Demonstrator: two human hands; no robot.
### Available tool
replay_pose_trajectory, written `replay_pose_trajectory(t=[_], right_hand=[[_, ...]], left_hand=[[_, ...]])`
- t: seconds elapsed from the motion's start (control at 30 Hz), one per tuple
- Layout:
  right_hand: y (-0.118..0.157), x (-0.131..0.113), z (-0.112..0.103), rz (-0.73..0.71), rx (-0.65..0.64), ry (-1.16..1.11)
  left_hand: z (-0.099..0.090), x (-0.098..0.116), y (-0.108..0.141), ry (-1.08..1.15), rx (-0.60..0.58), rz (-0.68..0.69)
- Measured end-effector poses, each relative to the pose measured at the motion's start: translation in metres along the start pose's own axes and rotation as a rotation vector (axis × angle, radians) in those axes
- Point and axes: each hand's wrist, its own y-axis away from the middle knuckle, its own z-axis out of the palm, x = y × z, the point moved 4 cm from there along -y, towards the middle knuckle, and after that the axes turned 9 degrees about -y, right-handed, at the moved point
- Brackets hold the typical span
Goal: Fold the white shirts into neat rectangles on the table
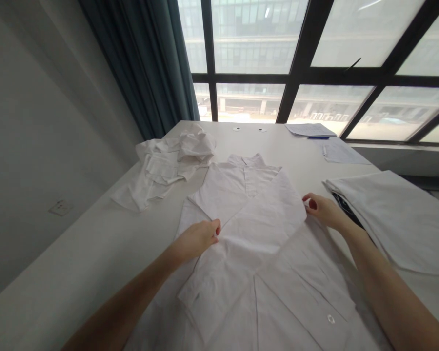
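Observation:
A white collared shirt (241,239) lies spread on the white table (106,248), its collar pointing toward the window and its sleeves laid across the body. My left hand (199,237) pinches the shirt fabric left of the middle, thumb and fingers together. At the shirt's right edge, my right hand (324,209) has its fingers curled and pinched on the fabric. The lower part of the shirt spreads toward me between my forearms.
Crumpled white cloth (161,168) lies at the table's back left. Folded white fabric (406,219) is on the right, over something dark. Papers (310,129) and a blue pen (318,138) lie near the window.

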Motion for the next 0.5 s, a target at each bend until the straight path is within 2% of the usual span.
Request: replay_pose_trajectory(t=[0.2, 0.3, 0.4, 0.5], right_hand=[[0.003, 0.029, -0.006, 0.082, 0.034, -0.053], [0.004, 0.036, -0.007, 0.104, 0.041, -0.118], [0.002, 0.031, -0.004, 0.052, 0.047, -0.187], [0.001, 0.015, 0.002, -0.082, 0.074, -0.184]], left_hand=[[-0.012, -0.014, 0.003, 0.053, -0.024, -0.038], [-0.013, -0.025, 0.003, 0.057, -0.031, -0.034], [-0.010, -0.035, 0.001, 0.060, -0.065, -0.029], [-0.008, -0.039, 0.001, 0.072, -0.112, -0.015]])
